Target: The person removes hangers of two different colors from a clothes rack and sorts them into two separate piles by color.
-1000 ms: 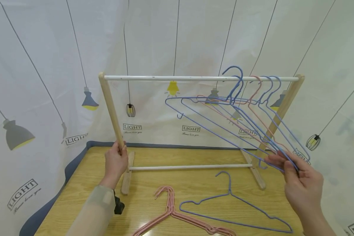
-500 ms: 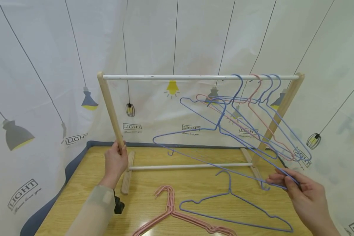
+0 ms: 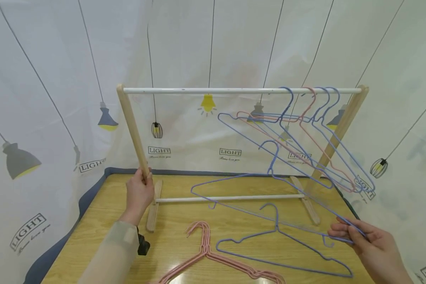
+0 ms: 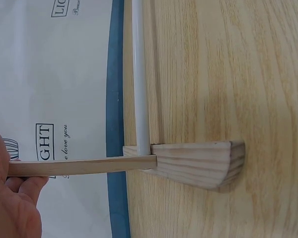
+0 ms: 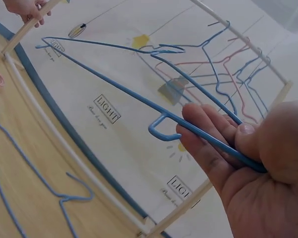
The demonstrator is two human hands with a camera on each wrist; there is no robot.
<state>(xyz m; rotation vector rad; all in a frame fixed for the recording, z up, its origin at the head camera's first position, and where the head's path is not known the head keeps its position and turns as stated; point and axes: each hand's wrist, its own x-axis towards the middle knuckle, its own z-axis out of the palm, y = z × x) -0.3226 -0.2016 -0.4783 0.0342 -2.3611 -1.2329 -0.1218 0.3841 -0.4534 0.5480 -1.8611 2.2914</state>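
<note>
My right hand [image 3: 374, 246] pinches one corner of a blue wire hanger [image 3: 239, 211], which it holds in the air in front of the rack, off the rail. In the right wrist view, thumb and fingers close round that hanger's [image 5: 107, 79] corner beside a small hook. My left hand [image 3: 139, 193] grips the left wooden post [image 3: 132, 130] of the clothes rack; the left wrist view shows the fingers round this post [image 4: 89, 166]. Several hangers hang from the white top rail [image 3: 198, 90] at its right part: blue ones [image 3: 287, 104] and a pink one [image 3: 310, 103].
On the wooden table [image 3: 103, 221], a stack of pink hangers [image 3: 206, 244] lies in front, with a blue hanger [image 3: 277, 227] beside it. The rack's lower white bar [image 3: 230, 198] joins its two feet. A printed curtain [image 3: 184, 47] stands behind.
The held blue hanger has come down off the top rail towards me, its hook now well below the rail. My right hand has lowered with it. The left hand stays on the post.
</note>
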